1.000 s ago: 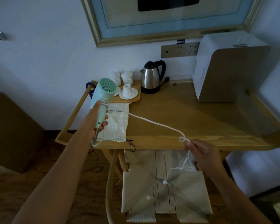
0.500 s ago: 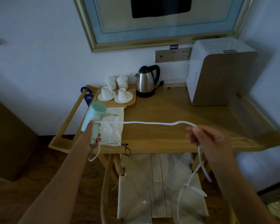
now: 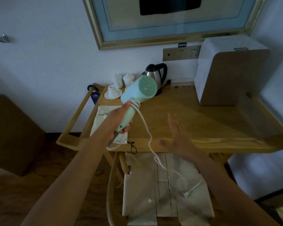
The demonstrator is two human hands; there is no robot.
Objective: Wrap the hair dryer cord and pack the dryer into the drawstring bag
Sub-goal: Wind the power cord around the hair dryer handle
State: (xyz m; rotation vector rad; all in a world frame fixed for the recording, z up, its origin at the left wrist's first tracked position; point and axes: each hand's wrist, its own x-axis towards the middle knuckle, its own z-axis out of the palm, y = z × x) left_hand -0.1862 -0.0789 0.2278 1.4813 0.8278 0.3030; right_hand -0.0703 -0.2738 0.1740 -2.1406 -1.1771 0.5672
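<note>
over grained wooden table (image 3: 194, 128), left hand (image 3: 119, 116) fingers around smooth mint hair dryer (image 3: 138, 93); right hand (image 3: 178, 137) flat, released

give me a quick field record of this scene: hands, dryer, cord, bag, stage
left hand: grips the hair dryer by its handle, held above the table
right hand: fingers straight, holds nothing
cord: a few turns round the top of the handle, the rest hangs loose toward the chair
drawstring bag: flat on the table, under the left hand
stage: wrapping unfinished, dryer not packed
</note>
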